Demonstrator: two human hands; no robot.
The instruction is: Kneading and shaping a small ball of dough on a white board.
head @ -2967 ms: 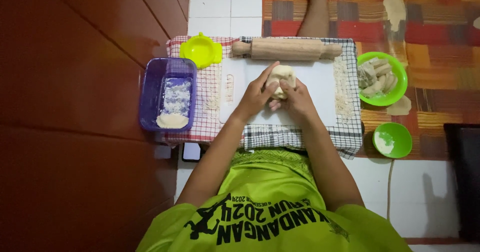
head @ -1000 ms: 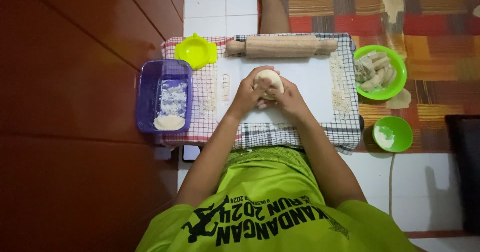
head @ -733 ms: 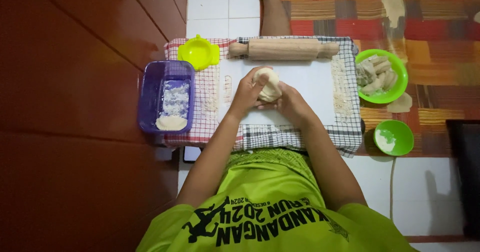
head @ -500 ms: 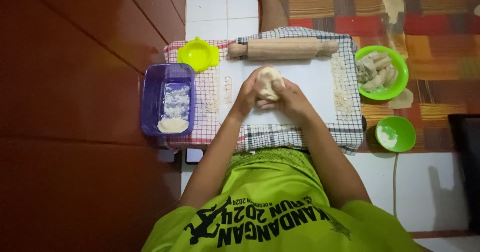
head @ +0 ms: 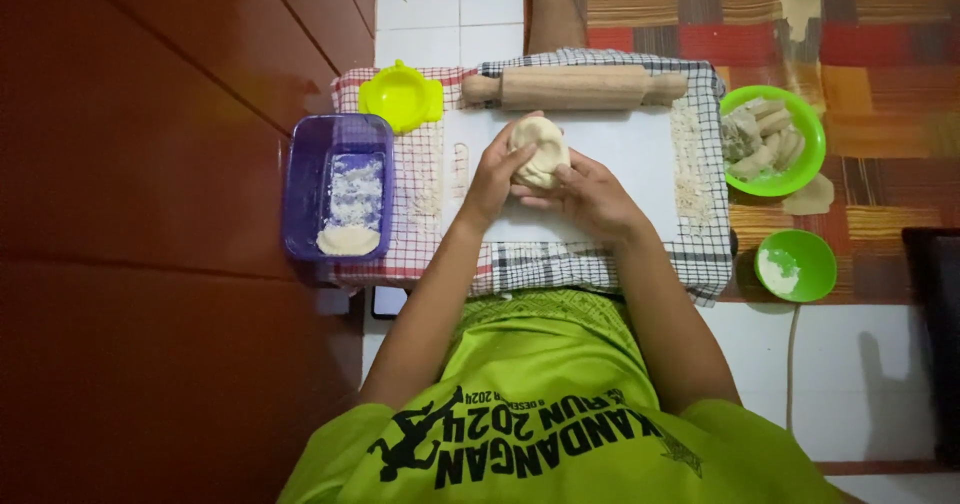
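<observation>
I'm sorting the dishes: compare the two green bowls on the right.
The upper green bowl is larger and holds pale stick-shaped pieces; the lower green bowl is smaller and holds only a little white powder. The upper one sits on the patterned mat, the lower at its edge. Both are round and bright green.

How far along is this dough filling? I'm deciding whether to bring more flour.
Done: one folded pastry lies in the purple tub. In hand: the left hand and right hand pinch a dough round. Left: filling pieces in the green bowl; the rolling pin lies idle.
</observation>
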